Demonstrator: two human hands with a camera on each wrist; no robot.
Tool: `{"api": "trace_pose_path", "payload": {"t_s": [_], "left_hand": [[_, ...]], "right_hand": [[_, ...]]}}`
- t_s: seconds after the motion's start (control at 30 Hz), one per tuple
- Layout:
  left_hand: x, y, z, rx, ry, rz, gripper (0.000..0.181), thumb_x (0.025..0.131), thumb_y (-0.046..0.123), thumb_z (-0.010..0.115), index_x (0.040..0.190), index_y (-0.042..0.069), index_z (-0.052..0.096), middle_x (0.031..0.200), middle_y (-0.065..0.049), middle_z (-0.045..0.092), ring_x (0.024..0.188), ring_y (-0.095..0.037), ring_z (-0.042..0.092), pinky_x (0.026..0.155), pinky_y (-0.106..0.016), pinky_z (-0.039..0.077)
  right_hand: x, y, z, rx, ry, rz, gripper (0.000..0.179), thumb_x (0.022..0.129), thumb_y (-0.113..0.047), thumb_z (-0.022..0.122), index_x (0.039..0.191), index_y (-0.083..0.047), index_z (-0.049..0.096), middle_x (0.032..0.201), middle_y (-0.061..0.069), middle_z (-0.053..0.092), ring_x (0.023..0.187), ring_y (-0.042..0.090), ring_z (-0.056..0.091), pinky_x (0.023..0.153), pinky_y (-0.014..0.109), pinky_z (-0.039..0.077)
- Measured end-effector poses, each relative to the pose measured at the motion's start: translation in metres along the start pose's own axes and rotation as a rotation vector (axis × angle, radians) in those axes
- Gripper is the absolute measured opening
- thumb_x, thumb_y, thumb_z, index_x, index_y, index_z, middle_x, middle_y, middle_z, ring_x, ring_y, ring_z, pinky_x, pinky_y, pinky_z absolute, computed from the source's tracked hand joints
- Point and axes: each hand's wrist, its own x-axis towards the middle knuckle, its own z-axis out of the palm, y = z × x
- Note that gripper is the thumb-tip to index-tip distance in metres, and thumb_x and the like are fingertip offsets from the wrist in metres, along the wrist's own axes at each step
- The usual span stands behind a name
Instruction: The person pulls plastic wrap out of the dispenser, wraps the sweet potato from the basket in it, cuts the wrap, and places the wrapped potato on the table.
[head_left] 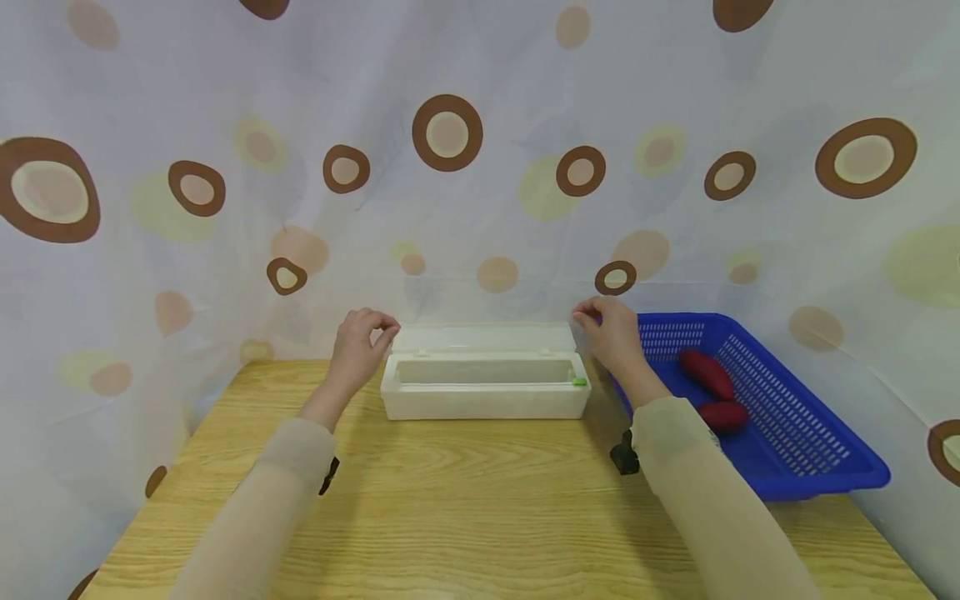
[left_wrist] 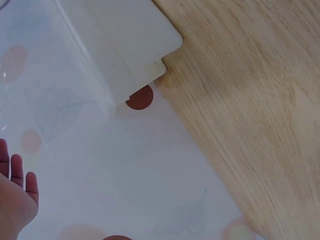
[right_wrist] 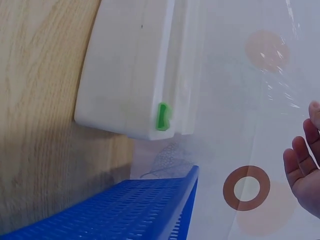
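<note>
A long white wrap dispenser box stands at the back of the table, its lid raised. A green cutter slider sits at its right end. My left hand is raised by the left end, thumb and forefinger pinched together. Beyond the right end my right hand pinches in the same way. Between them they seem to hold clear plastic wrap, barely visible except for glints in both wrist views. The fingertips of both hands fall mostly outside the wrist views.
To the right stands a blue perforated basket with two dark red sweet-potato-shaped things in it. Its near left rim lies under my right forearm. A white curtain with brown rings hangs behind the wooden table.
</note>
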Motion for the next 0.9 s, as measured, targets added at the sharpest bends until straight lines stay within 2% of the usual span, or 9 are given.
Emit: {"api": "trace_pose_path", "payload": {"t_s": [0.43, 0.7, 0.9], "left_hand": [[0.015, 0.004, -0.008, -0.010, 0.000, 0.027, 0.012, 0.091, 0.015, 0.063, 0.093, 0.003, 0.067, 0.092, -0.012, 0.063, 0.091, -0.031, 0.050, 0.086, -0.047, 0.037], [0.025, 0.012, -0.015, -0.067, -0.045, -0.030, 0.016, 0.093, 0.017, 0.060, 0.096, 0.002, 0.066, 0.094, -0.013, 0.060, 0.092, -0.029, 0.047, 0.084, -0.044, 0.036], [0.034, 0.016, -0.019, -0.053, -0.040, -0.042, 0.019, 0.093, 0.018, 0.059, 0.098, 0.001, 0.066, 0.094, -0.014, 0.059, 0.092, -0.030, 0.047, 0.085, -0.044, 0.037]], "right_hand": [[0.010, 0.001, -0.013, 0.023, -0.051, 0.012, 0.022, 0.095, -0.021, 0.056, 0.101, -0.001, 0.065, 0.100, 0.017, 0.062, 0.094, 0.032, 0.056, 0.082, 0.046, 0.048], [0.016, 0.002, -0.021, 0.073, -0.095, 0.090, 0.023, 0.096, -0.023, 0.055, 0.105, -0.004, 0.064, 0.103, 0.015, 0.061, 0.096, 0.030, 0.055, 0.085, 0.044, 0.047], [0.021, 0.000, -0.025, 0.071, -0.108, 0.117, 0.026, 0.096, -0.027, 0.053, 0.108, -0.006, 0.063, 0.106, 0.014, 0.060, 0.098, 0.029, 0.055, 0.081, 0.041, 0.049]]}}
